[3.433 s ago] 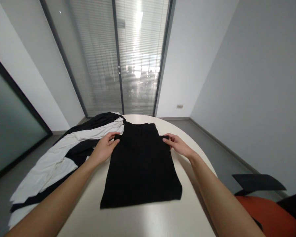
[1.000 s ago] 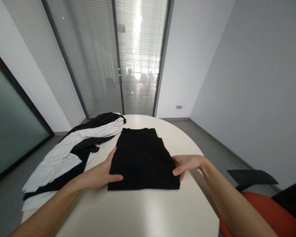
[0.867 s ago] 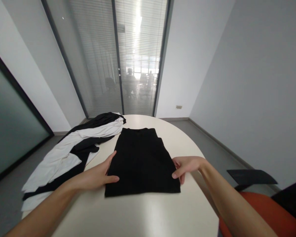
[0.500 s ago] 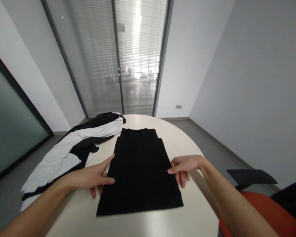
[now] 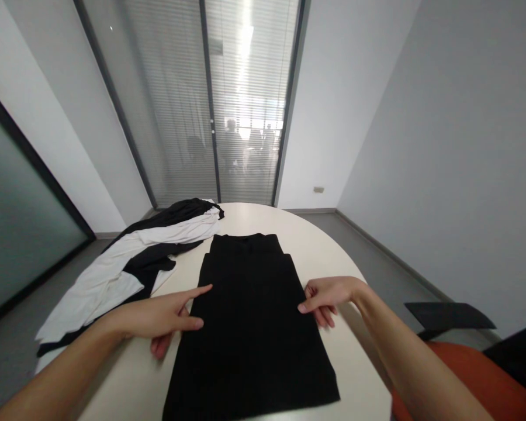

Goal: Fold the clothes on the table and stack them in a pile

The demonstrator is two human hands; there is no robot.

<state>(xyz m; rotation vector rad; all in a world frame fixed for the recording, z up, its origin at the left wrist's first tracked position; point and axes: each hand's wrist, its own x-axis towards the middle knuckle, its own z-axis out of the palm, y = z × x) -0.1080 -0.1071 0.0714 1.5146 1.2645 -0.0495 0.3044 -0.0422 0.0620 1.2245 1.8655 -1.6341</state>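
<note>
While the left hand (image 5: 160, 316) rested open-fingered on the black garment (image 5: 252, 339), whether the right hand (image 5: 331, 294) pinched its edge was unclear.

Bright glare through blinds (image 5: 252, 88); softer grey elsewhere; edges stretched; detail in black cloth (image 5: 249, 333) seemingly lost.

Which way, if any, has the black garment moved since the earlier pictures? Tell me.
Yes, toward the near side: the black garment now lies farther from the far rim of the table, which has hardly shifted in view.
</note>
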